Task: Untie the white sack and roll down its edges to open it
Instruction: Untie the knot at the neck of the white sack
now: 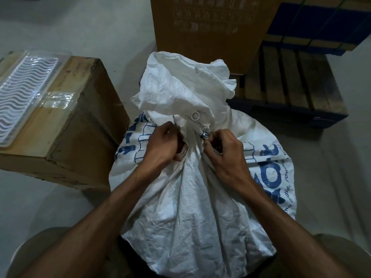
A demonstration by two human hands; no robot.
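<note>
The white sack stood full on the floor between the person's knees, its gathered neck cinched straight ahead of both hands and the loose mouth flopping upward and away beyond the tie. A white plastic ring sat on the fabric just above the cinch.

The left hand was curled against the left side of the neck, its fingers bent inward and pressed into the bunched cloth; whether they pinched the tie itself could not be told, since they were hidden behind the knuckles. The right hand touched the right side of the neck, its fingers drawn together in a pinch at the small blue-and-white knot, which lay just at their tips.

The neck ran upright, so the tie wrapped it crosswise, and the knot faced the right hand; that hand looked the nearer and better placed to work it loose, with the left likely steadying the bunch. The sack was not yet open.

A cardboard box carrying a clear plastic tray stood to the left, and a wooden pallet lay beyond.
</note>
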